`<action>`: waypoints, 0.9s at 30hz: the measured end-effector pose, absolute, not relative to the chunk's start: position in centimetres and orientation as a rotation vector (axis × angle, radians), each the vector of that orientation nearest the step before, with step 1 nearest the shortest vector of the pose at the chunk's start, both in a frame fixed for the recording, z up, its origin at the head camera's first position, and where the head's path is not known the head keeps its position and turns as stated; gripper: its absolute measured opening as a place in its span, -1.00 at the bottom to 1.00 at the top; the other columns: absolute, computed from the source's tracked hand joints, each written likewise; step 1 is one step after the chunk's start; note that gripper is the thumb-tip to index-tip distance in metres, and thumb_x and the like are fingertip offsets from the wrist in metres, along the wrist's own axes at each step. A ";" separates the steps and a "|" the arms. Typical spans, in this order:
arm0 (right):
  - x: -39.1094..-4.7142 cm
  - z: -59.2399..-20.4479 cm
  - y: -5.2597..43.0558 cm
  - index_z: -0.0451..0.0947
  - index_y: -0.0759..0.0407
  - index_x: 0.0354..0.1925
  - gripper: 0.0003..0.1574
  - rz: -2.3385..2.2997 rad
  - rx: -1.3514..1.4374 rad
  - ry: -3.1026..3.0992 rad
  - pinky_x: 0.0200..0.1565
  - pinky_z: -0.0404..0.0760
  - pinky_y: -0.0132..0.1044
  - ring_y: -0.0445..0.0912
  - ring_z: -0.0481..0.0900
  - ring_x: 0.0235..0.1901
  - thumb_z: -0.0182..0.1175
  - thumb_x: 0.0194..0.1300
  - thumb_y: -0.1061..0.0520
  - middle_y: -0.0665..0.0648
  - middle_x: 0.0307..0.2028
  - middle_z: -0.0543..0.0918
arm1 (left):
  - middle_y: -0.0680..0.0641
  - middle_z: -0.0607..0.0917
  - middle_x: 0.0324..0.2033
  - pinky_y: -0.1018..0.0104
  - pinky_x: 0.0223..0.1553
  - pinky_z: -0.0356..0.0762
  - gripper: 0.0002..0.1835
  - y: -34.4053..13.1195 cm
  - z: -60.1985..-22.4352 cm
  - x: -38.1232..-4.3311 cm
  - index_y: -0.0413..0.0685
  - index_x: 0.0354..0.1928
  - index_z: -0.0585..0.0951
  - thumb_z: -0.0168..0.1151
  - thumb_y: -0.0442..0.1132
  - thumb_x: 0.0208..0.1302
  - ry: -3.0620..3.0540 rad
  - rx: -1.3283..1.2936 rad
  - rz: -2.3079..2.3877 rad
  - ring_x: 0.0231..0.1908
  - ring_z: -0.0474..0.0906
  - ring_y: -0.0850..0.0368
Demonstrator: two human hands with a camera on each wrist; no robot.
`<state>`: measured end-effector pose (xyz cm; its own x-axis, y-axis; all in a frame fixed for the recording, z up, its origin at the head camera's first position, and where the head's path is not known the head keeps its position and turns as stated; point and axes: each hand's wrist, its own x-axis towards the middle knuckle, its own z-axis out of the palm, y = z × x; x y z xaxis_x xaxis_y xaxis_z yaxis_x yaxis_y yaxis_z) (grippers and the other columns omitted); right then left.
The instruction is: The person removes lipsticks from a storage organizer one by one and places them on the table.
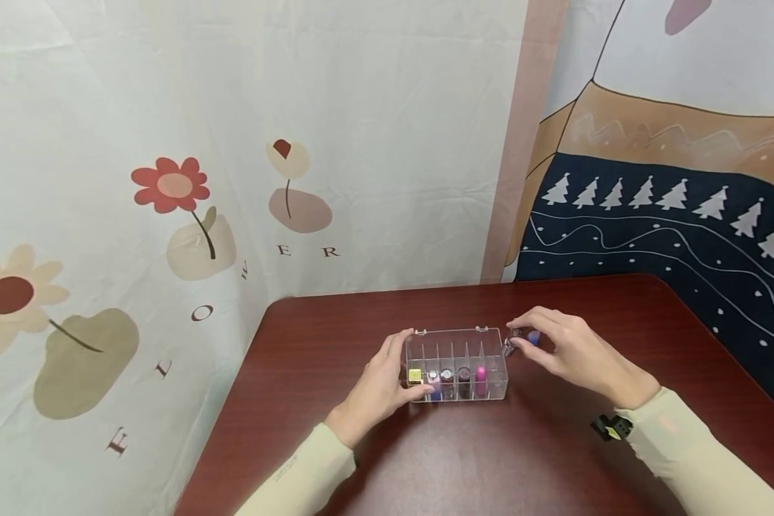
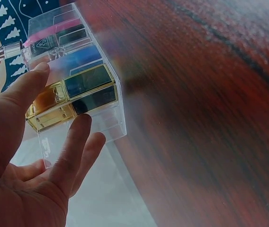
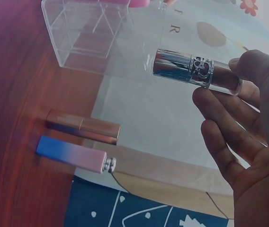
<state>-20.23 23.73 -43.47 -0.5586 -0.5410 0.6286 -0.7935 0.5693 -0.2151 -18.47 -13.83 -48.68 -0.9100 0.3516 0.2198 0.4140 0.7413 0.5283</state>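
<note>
The right hand pinches a silver-capped cylindrical lipstick tube between thumb and fingertips, held level above the dark red wooden table. On the table lie a rose-gold rectangular lipstick and, just beside it, a blue-to-pink one; a clear plastic compartment box stands well apart

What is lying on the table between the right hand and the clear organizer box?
Nothing in the head view: right hand holds a silver lipstick beside the clear organizer box. Two lipsticks, rose-gold and blue-pink, lie apart.
</note>
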 end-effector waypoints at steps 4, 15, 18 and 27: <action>-20.5 -43.4 24.2 0.83 0.07 0.20 -0.59 0.666 1.062 -2.274 0.03 0.71 -0.68 -0.24 0.79 -0.20 0.68 0.45 0.12 0.02 0.01 0.91 | -0.21 0.59 0.54 0.00 0.20 0.84 0.21 -13.9 -48.7 -18.5 -0.08 0.78 0.26 0.81 0.11 0.29 -2.830 -0.632 -0.901 -0.09 0.68 0.13; -21.2 -43.6 25.6 0.84 0.11 0.17 -0.68 0.696 1.070 -2.210 0.24 0.60 -0.74 -0.12 0.86 -0.12 0.46 0.68 -0.06 0.04 0.02 0.92 | -0.22 0.60 0.51 -0.04 0.25 0.84 0.21 -13.8 -48.7 -18.5 -0.08 0.78 0.28 0.82 0.10 0.28 -2.818 -0.640 -0.914 -0.02 0.71 0.04; -21.4 -43.6 26.1 0.85 0.14 0.15 -0.43 0.690 1.058 -2.187 0.25 0.57 -0.77 -0.08 0.87 -0.14 0.22 0.77 -0.29 0.07 -0.01 0.92 | -0.23 0.60 0.53 -0.08 0.33 0.82 0.22 -13.7 -48.6 -18.5 -0.09 0.78 0.27 0.82 0.11 0.28 -2.820 -0.638 -0.905 -0.01 0.71 0.00; -22.1 -43.8 27.8 0.85 0.12 0.15 -0.48 0.657 0.979 -2.218 0.21 0.59 -0.76 -0.09 0.87 -0.20 0.32 0.74 -0.27 0.05 -0.03 0.92 | -0.21 0.59 0.53 -0.01 0.21 0.85 0.23 -13.7 -48.7 -18.6 -0.07 0.79 0.25 0.82 0.11 0.28 -2.857 -0.597 -0.884 -0.12 0.66 0.11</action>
<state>-22.08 27.80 -43.79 -0.5334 -0.4679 0.7047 -0.7764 0.6015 -0.1882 -18.57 -13.72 -48.67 -0.9193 0.3394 0.1991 0.3926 0.7557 0.5242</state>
